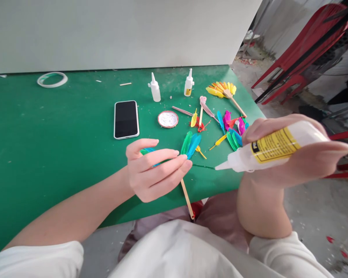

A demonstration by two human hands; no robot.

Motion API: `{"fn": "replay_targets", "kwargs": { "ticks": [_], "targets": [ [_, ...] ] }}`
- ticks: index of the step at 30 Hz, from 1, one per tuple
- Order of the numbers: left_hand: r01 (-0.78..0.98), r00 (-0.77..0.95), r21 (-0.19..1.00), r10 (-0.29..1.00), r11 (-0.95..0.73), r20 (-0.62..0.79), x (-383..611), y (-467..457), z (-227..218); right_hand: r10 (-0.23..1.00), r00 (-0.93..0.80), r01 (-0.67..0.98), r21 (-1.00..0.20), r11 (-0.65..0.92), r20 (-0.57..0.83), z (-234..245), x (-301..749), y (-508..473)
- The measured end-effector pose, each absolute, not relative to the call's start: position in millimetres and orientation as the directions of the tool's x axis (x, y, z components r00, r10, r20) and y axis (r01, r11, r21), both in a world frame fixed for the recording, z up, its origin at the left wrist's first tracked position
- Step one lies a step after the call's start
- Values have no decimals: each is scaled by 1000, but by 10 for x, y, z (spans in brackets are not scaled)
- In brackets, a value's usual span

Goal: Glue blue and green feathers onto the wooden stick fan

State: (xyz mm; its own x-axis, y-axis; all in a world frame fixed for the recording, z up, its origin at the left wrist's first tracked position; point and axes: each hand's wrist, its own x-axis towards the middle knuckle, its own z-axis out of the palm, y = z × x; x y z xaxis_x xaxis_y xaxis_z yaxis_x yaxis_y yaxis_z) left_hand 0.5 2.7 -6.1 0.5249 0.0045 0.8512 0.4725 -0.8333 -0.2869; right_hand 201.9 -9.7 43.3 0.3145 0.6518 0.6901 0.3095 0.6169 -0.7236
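My left hand (159, 173) is closed, its fingertips pinching a feather whose thin dark green quill (203, 166) points right. Most of that feather is hidden by the fingers. In my right hand (295, 166) is a glue bottle (275, 146) with a yellow label, tipped sideways. Its white nozzle is at the quill's far end; whether they touch I cannot tell. Green and blue feathers (193, 144) show just behind my left fingers. Below that hand a wooden stick (187, 197) reaches over the table's front edge, with red cord at its lower end.
Two small white bottles (156, 89) stand at the back, beside a yellow feather fan (222, 90). Loose coloured feathers (233, 131) lie right of centre. A round white lid-like piece (168, 119), a phone (126, 119) and a tape roll (52, 79) are on the green table (60, 139).
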Motion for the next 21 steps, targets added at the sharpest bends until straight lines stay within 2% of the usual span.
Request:
{"fn": "replay_targets", "kwargs": {
  "ticks": [4,8,11,14,19,21],
  "targets": [
    [533,496,-314,-10,-786,868,5,15,-55,659,272,288,-713,640,701,391,2024,-42],
    [526,535,-355,-24,-773,845,-43,-25,-62,741,258,279,-782,557,620,389,2042,-37],
    [566,529,-283,78,-775,845,-85,-56,-108,781,233,256,-811,526,580,385,2044,-32],
    [523,517,-172,151,-835,843,-87,-61,-144,797,236,204,-830,520,557,362,2022,-12],
    [424,506,-247,2,-871,862,-21,-42,-89,804,225,165,-835,525,550,353,1961,-33],
    [389,501,-224,1,-894,865,-13,-42,-77,809,194,163,-831,532,556,363,1945,-59]
  ]
}}
